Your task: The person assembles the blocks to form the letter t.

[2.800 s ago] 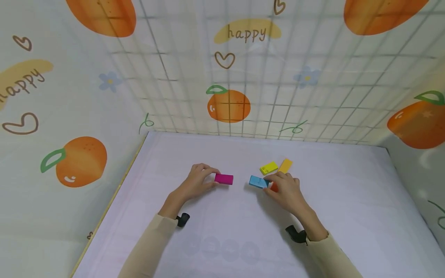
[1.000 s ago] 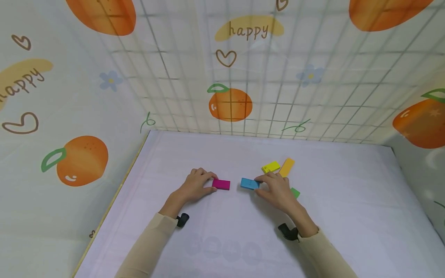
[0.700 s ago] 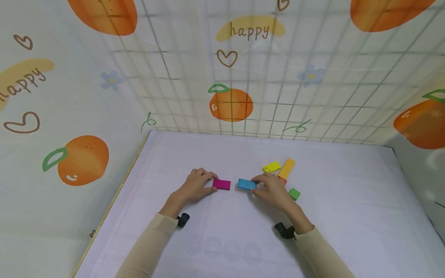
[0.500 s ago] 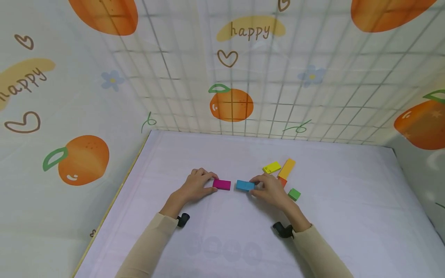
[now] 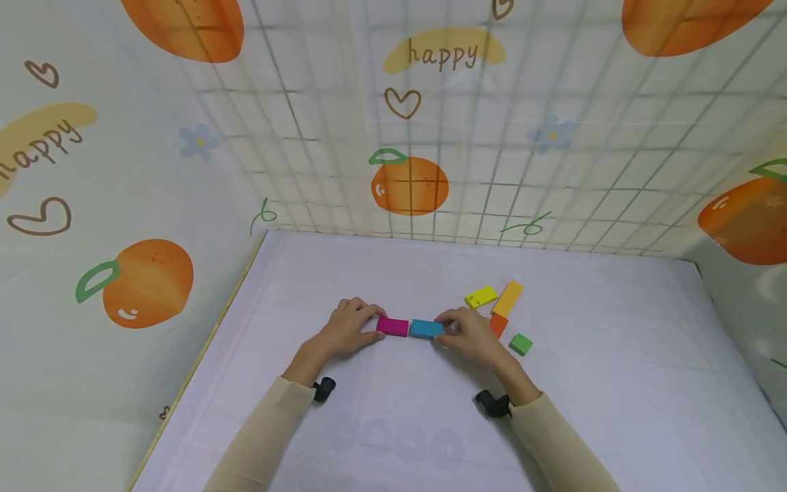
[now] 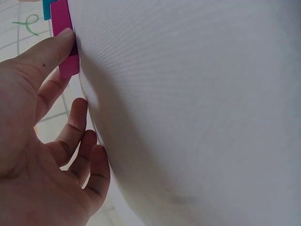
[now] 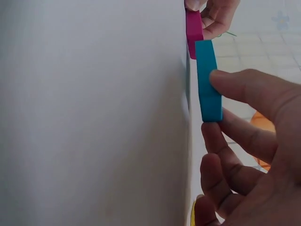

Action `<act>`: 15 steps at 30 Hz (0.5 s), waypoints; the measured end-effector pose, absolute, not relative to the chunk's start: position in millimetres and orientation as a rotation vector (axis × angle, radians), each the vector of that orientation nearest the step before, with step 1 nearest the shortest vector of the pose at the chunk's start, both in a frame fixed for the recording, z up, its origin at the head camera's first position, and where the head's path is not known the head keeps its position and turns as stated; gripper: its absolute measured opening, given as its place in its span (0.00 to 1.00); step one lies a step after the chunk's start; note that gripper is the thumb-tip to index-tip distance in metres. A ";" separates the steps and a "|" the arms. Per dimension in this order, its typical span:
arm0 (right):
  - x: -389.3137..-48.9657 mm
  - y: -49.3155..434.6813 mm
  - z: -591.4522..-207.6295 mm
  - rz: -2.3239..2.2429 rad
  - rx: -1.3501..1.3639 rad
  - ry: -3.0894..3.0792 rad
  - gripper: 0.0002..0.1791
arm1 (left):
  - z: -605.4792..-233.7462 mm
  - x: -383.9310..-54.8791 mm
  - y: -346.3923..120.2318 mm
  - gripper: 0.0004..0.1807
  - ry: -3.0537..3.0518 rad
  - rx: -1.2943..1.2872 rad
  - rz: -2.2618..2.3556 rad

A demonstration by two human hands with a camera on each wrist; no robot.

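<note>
A magenta block (image 5: 393, 327) lies flat on the white table, its left end pinched between the thumb and index finger of my left hand (image 5: 346, 330). The thumb presses its near side in the left wrist view, where the block (image 6: 64, 42) shows at the top. My right hand (image 5: 476, 336) pinches a blue block (image 5: 426, 329) by its right end, thumb on the near side. The two blocks stand nearly end to end, with a thin gap between them in the head view. In the right wrist view the blue block (image 7: 209, 82) overlaps the magenta one's end.
Behind and right of my right hand lie a yellow block (image 5: 481, 297), an orange-yellow block (image 5: 507, 298), a red-orange block (image 5: 499, 325) and a green block (image 5: 520, 344). A patterned cloth wall (image 5: 307, 191) rises behind the table (image 5: 590, 355).
My right hand has carried the blue block leftward and down until it is close beside the magenta block. The red-orange and green blocks have come into view. My left hand has shifted only slightly.
</note>
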State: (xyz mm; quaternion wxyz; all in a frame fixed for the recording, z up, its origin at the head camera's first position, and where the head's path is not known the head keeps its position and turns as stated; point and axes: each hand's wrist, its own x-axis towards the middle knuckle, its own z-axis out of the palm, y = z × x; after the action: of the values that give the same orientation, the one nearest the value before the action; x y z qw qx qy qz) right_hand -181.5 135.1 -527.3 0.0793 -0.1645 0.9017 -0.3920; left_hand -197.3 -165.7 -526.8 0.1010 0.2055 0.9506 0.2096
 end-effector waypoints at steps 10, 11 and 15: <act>-183.0 131.6 -528.1 -1.176 -0.495 2.670 0.15 | -523.6 -196.6 -165.0 0.21 2.801 0.602 0.625; -183.3 131.3 -528.8 -1.170 -0.495 2.671 0.15 | -523.7 -196.6 -165.0 0.21 2.802 0.603 0.623; -184.0 130.1 -530.8 -1.157 -0.493 2.667 0.15 | -523.8 -196.7 -165.2 0.21 2.800 0.606 0.615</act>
State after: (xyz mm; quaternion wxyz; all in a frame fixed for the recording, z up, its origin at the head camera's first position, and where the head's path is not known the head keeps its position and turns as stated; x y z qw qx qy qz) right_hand -184.0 130.1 -530.8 0.0964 -0.1663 0.9003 -0.3905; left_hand -196.7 -165.2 -523.8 0.1058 0.2057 0.9503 0.2086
